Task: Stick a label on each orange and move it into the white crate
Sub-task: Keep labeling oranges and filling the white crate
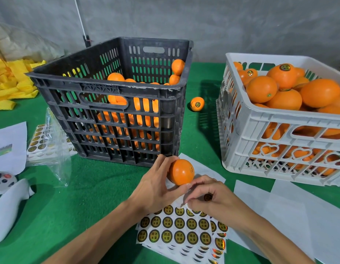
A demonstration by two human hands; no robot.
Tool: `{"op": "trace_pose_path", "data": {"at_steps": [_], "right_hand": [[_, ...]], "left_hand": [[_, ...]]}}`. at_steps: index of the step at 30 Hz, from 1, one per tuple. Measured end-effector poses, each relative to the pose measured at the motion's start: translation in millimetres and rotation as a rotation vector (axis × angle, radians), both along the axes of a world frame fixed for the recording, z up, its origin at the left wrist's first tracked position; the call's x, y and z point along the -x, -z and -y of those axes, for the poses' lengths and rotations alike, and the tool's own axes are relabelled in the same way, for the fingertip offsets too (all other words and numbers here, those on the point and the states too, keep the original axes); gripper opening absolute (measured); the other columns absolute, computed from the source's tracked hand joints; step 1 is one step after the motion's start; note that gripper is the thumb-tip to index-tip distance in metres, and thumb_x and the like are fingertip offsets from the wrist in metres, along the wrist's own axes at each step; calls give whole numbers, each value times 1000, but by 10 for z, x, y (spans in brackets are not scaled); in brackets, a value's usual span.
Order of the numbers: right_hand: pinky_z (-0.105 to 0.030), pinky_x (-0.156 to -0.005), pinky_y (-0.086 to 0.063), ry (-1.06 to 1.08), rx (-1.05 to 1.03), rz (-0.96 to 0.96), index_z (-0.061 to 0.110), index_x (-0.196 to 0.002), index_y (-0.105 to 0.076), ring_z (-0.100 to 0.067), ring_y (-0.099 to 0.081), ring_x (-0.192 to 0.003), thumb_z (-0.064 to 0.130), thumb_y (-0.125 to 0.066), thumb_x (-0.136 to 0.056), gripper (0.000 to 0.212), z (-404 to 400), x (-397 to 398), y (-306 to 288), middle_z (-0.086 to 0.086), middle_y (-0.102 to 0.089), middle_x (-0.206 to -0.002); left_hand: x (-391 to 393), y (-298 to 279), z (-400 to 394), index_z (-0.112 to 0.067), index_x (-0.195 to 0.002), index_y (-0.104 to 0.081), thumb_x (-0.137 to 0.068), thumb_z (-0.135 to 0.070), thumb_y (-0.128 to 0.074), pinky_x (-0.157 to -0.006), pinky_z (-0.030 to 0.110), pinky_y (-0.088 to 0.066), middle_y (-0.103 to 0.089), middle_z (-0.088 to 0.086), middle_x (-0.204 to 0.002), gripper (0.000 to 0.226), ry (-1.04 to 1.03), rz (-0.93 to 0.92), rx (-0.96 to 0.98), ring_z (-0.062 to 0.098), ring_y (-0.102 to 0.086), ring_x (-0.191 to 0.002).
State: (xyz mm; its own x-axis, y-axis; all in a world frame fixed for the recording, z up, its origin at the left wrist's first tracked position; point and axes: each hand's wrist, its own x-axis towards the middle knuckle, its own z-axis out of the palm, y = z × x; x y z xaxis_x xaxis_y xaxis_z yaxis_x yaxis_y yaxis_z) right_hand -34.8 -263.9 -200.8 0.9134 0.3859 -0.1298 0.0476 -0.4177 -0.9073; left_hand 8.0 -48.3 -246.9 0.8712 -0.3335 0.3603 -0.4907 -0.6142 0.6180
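From the head camera we see our left hand (155,184) hold the orange (181,172) in a curled grip just above the bench (85,187). Our right hand (209,197), just below and right of that grip, pinches a label (207,197); the white crate (279,119) stands up and right.

Both hands — fingers (173,161) curled, pinching

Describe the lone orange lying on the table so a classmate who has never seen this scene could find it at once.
Start at the black crate and the white crate on the green table. In the gap between them lies a single orange. Unlike the others, it sits in no crate or hand, and it shows a round label.
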Motion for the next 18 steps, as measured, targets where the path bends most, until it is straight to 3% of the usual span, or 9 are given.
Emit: {"op": "trace_pose_path", "data": {"at_steps": [3,7,11,18], "right_hand": [[-24,-96,-47,35,6,-10,30,-79,-83,-1,-60,-111,14,-80,-84,17,-26,2,-9,19,-63,-108],[-26,-87,-53,125,-3,-64,24,-72,-79,-6,-64,-96,17,-78,-82,12,-68,1,-40,12,-65,-101],[-24,-76,-47,241,37,-71,20,-69,-74,-2,-62,-81,24,-76,-82,14,-113,2,-6,14,-63,-90],[-32,-77,-50,347,-10,-136,19,-68,-72,-8,-65,-76,34,-72,-74,16,-122,-3,18,8,-67,-85]], "left_hand": [[3,3,0,-41,-140,-38,-83,-77,-65,-79,17,-51,-40,-20,-126,73,4,-6,3,4,-58,-101],[6,-4,-3,-41,-141,-38,-84,-76,-66,-83,25,-55,-40,-18,-128,73,14,-13,10,6,-58,-105],[8,-22,6,-40,-140,-40,-82,-72,-71,-82,23,-56,-40,-17,-127,73,40,-6,10,6,-58,-104],[20,-40,27,-38,-138,-43,-80,-64,-77,-81,23,-55,-43,-18,-127,72,36,-22,52,5,-58,-106]]}}
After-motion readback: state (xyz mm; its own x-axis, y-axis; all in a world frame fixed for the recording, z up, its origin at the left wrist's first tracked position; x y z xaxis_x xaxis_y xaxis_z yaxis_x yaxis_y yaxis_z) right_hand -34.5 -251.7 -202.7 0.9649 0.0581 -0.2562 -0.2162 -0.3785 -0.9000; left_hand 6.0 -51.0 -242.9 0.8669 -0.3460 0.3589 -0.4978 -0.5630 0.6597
